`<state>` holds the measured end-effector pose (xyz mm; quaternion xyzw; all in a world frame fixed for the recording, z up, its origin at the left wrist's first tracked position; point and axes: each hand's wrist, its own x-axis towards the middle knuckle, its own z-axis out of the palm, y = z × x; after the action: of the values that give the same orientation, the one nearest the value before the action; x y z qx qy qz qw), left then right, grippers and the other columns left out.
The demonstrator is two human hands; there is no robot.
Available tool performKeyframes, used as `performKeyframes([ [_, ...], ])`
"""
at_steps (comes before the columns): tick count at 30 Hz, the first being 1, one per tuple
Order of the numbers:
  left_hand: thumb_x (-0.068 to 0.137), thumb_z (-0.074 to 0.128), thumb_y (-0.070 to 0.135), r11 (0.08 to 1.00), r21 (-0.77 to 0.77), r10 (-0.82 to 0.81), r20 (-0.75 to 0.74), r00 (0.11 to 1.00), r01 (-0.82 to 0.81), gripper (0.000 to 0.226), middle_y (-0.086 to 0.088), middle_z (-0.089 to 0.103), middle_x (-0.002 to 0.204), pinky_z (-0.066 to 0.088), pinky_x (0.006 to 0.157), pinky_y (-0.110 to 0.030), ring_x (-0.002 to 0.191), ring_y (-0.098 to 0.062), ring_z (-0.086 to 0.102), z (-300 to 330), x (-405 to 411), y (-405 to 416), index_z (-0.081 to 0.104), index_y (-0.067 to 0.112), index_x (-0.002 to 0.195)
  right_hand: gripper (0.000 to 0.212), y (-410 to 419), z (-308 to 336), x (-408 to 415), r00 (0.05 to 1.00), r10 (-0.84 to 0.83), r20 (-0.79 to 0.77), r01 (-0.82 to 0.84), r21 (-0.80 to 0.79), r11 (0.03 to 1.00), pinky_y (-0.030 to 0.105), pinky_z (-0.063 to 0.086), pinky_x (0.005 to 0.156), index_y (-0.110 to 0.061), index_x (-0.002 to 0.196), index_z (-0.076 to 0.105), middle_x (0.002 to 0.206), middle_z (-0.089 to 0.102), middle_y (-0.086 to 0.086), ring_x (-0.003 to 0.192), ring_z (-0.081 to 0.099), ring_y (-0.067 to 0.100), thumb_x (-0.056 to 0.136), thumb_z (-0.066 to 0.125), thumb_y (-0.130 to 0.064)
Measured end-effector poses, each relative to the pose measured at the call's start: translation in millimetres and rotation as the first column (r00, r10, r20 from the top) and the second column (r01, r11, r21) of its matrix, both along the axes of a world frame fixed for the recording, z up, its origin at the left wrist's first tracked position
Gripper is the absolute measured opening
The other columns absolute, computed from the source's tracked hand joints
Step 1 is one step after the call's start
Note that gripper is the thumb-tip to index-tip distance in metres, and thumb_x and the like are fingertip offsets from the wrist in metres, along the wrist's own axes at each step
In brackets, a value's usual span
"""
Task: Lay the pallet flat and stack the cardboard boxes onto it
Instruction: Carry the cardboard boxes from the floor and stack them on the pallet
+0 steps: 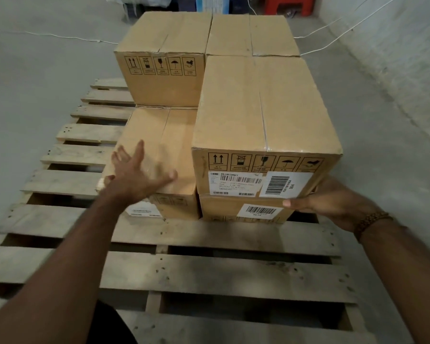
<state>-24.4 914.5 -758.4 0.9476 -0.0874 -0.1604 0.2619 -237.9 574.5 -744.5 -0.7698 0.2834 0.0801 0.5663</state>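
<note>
The weathered wooden slat pallet already lies flat on the concrete floor, carrying brown cardboard boxes two layers high, one near-left spot unfilled. The left hand hovers open; the right hand touches the near top box, fingers straight.

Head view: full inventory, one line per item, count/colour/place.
wooden pallet: 1, pale weathered wood, flat on the floor.
cardboard boxes: 7 partly visible, brown, stacked on the pallet's far right; near-left column a single tier.
barcode labels: several, white, on near box faces.
cords: thin, white, across the floor behind.
concrete floor: grey.
red stool: 1, top edge.
beaded bracelet: brown, right wrist.
left hand: open, over the low box.
right hand: at the top near-right box's lower corner.
</note>
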Motion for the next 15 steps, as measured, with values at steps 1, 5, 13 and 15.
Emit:
performKeyframes([
  [1, 0.061, 0.057, 0.102, 0.992, -0.051, 0.118, 0.001, 0.993, -0.117, 0.138, -0.016, -0.014, 0.177, 0.004, 0.124, -0.076, 0.162, -0.040, -0.018, -0.8, 4.2, 5.3, 0.005, 0.036, 0.170, 0.064, -1.3, -4.1, 1.2, 1.000, -0.018, 0.001, 0.018, 0.001, 1.000, 0.053, 0.058, 0.105, -0.027, 0.128, 0.073, 0.125, 0.079, -0.005, 0.121, 0.071, 0.025, 0.073, 0.092, -0.001],
  [5, 0.091, 0.044, 0.086, 0.731, -0.190, 0.662, -0.030, 0.749, -0.655, 0.098, -0.023, 0.034, 0.166, 0.035, 0.116, -0.070, 0.154, -0.047, 0.029, -22.0, 22.1, 22.5, 0.036, 0.018, 0.162, 0.064, -2.7, -17.6, 7.5, 0.998, -0.070, -0.007, 0.069, -0.043, 0.997, 0.056, 0.054, 0.109, -0.021, 0.132, 0.070, 0.130, 0.076, 0.000, 0.125, 0.068, 0.028, 0.077, 0.088, 0.006],
  [13, 0.085, 0.083, 0.054, 0.724, -0.288, 0.626, -0.107, 0.772, -0.627, 0.090, -0.021, 0.047, 0.152, 0.056, 0.102, -0.061, 0.136, -0.044, 0.052, -43.0, 20.3, 24.4, 0.042, 0.013, 0.153, 0.059, 0.7, -15.8, 8.0, 0.996, -0.088, 0.002, 0.088, -0.048, 0.995, 0.056, 0.052, 0.112, -0.026, 0.125, 0.069, 0.132, 0.074, 0.002, 0.124, 0.067, 0.028, 0.078, 0.086, 0.007],
  [15, 0.087, 0.082, 0.052, 0.726, -0.283, 0.630, -0.090, 0.771, -0.626, 0.089, -0.021, 0.045, 0.153, 0.054, 0.104, -0.060, 0.137, -0.043, 0.051, -43.4, 19.7, 22.3, 0.040, 0.012, 0.154, 0.060, 1.1, -15.8, 7.8, 0.996, -0.090, 0.004, 0.090, -0.049, 0.995, 0.057, 0.052, 0.111, -0.026, 0.126, 0.069, 0.133, 0.073, 0.004, 0.125, 0.067, 0.029, 0.078, 0.087, 0.005],
])
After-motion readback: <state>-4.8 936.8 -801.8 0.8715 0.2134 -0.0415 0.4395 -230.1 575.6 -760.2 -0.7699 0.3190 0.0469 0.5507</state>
